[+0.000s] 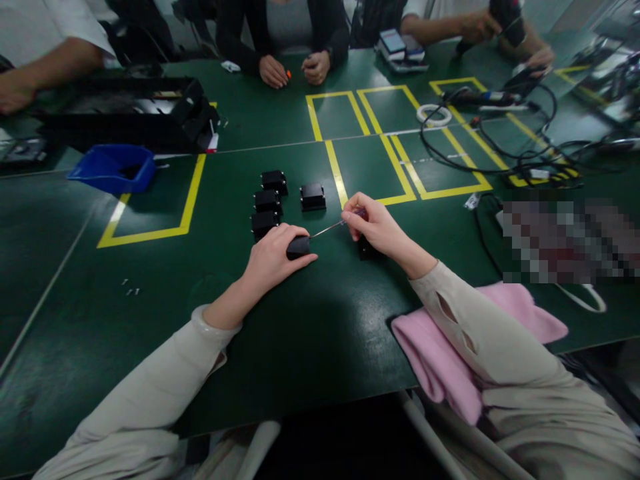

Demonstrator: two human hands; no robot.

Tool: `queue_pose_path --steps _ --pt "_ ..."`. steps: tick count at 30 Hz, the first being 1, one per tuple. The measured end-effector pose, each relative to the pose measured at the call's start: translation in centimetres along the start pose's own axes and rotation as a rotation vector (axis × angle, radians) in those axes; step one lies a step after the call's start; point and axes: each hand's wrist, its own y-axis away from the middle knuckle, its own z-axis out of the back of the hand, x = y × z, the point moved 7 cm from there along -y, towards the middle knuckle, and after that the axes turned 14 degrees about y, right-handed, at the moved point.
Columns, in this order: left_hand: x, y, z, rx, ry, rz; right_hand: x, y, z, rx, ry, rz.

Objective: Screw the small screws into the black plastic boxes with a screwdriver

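Observation:
My left hand (273, 257) is closed round a small black block (299, 247) on the green table. In my right hand (370, 223) is a thin screwdriver (327, 229), pinched by its dark handle, its shaft pointing left with the tip at the block's upper right edge. Behind my left hand stand several similar black blocks: one at the back (274, 181), one in the middle (267, 201) and one partly covered by my fingers (264, 223). Another black block (313, 196) sits apart to their right. A dark piece (367, 249) lies under my right hand, mostly hidden.
On the green table (320, 333) are a blue bin (117, 168), a black rack (130, 113), small screws (133, 291), a white tape roll (434, 115), black cables (500, 150) and a pink cloth (450, 360) under my right forearm. Other people's hands (295, 70) rest across the table.

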Motion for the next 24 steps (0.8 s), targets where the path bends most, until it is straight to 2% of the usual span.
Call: queue_pose_path --steps 17,24 --pt "-0.05 0.01 -0.02 -0.006 0.009 0.003 0.01 0.20 -0.19 0.048 0.032 -0.025" --pt "0.00 -0.02 -0.03 -0.003 0.010 0.003 0.19 0.14 -0.05 0.023 0.035 0.001"
